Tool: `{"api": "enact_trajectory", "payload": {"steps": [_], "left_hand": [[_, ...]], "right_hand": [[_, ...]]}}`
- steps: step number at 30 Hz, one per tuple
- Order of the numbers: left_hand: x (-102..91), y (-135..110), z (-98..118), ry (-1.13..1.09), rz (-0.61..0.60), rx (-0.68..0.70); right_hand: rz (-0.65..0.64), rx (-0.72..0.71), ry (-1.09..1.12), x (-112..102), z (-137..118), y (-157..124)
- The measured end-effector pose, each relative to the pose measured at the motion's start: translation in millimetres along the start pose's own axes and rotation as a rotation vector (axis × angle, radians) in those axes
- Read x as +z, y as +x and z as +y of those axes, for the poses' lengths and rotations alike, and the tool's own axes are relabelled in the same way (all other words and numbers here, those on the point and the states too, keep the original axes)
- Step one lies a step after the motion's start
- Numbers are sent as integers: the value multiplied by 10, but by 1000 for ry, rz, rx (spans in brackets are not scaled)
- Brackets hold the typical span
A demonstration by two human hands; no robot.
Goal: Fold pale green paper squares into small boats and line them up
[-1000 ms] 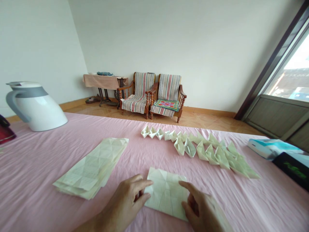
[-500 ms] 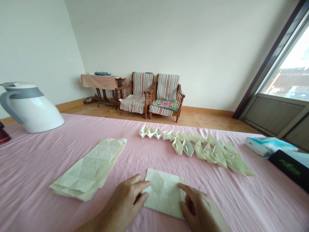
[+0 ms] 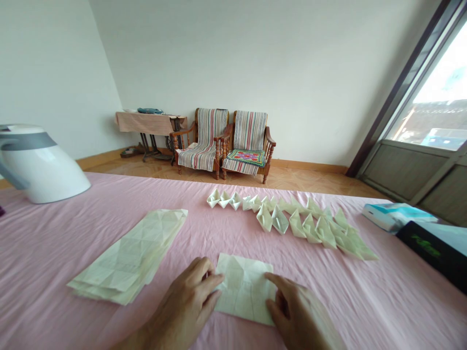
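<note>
A pale folded sheet of paper with crease lines lies flat on the pink cloth in front of me. Its left edge is between the thumb and forefinger of my left hand, whose other fingers are curled. On the opposite edge, my right hand pinches the sheet the same way, forefinger on top near the far corner. To the left is a stack of creased paper sheets. Beyond the sheet, several folded paper boats stand in uneven rows running to the right.
A white and grey thermos jug stands at the left on the pink tablecloth. On the right are a blue and white tissue pack and a black box. Two wooden armchairs stand past the table by the wall.
The view has turned slightly right, so everything sits a little further left. Both hands keep nearly the same places at the paper's edges.
</note>
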State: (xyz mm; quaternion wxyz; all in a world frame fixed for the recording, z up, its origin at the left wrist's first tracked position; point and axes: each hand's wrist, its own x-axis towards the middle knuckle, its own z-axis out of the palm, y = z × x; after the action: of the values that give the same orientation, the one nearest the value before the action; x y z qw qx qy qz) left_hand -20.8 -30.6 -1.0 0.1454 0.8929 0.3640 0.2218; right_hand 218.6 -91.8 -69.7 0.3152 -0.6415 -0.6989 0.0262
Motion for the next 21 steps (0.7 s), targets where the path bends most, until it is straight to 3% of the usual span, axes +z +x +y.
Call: {"api": "enact_trajectory", "payload": {"steps": [3, 5, 8, 12, 16, 21], "left_hand": [[-62, 27, 49, 74, 15, 172], [-106, 42, 79, 100, -56, 290], [-147, 56, 106, 101, -155, 334], [-155, 59, 114, 77, -182, 293], [-161, 63, 124, 63, -178, 271], [-180, 67, 139, 85, -180, 259]], "right_hand": [[14, 29, -30, -15, -37, 2], [10, 20, -52, -69, -81, 22], [4, -9, -100, -211, -186, 81], [-45, -271, -103, -292, -300, 134], [19, -596, -149, -95, -313, 97], [45, -762, -358, 32, -321, 59]]}}
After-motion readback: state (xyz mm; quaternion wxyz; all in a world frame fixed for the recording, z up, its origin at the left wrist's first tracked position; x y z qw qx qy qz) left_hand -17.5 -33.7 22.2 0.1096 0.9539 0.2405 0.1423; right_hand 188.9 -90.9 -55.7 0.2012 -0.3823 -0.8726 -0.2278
